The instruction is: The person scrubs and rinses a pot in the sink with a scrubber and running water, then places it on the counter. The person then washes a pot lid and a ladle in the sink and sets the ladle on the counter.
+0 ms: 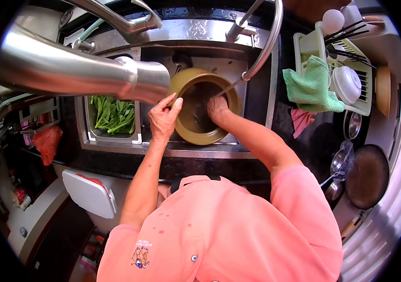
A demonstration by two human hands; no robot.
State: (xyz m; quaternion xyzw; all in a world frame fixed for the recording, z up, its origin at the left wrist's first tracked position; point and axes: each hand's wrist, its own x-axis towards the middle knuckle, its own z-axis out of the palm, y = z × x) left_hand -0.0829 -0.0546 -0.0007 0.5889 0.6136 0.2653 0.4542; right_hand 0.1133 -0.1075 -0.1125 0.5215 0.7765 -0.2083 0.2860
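Note:
A round olive-brown pot stands in the right-hand basin of the sink, its wide mouth facing up toward me. My left hand grips the pot's left side, with the thumb over the rim and the fingers along the outer wall. Inside the pot is my right hand, reaching past the right part of the rim; its fingers are mostly hidden in the dark interior. A thin stream of water from the curved tap runs toward the pot, near my right hand.
Leafy greens fill a tray at the left. A large metal pipe-like spout crosses above the sink. At the right are a dish rack, a green cloth, a white bowl and a dark round pan.

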